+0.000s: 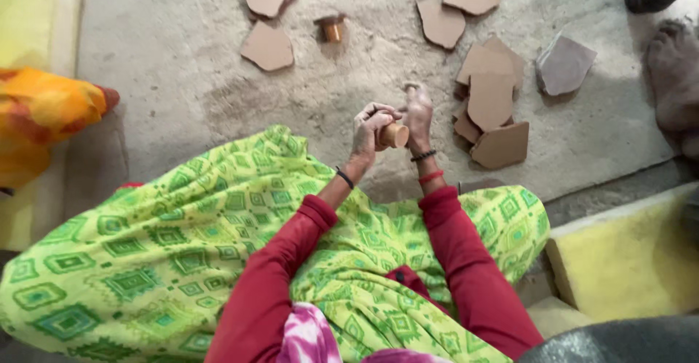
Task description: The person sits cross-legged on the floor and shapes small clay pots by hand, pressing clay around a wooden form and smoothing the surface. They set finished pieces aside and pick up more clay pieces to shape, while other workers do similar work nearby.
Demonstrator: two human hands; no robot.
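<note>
**Small clay cup held in both hands above the floor**

We hold a small clay cup [394, 135] between both hands, over the lap edge, above the grey floor [175, 50]. Left hand [369, 128] wraps the cup's side, grip closed on it. Right hand [418, 117] presses against the cup's open end; fingers upright, so we count it as holding the cup too, though the exact contact is hidden.

Around us on the floor:
- flat clay shards [489, 97] stacked and overlapping just right of the hands
- more shards toward the far edge, one grey slab [564, 64] at far right
- a second small cup [332, 28] standing alone near the far edge, well apart from the hands

Risks, as we judge them:
- the cup looks soft or thin-walled; too much squeeze from the left grip could deform or crack it
- it hangs over bare floor, so a slip means a drop onto hard ground or onto the shards
- another person's foot [673, 79] sits near the right edge, close to the shards; a shift there could crush them

No packages, labels or signs in view.
</note>
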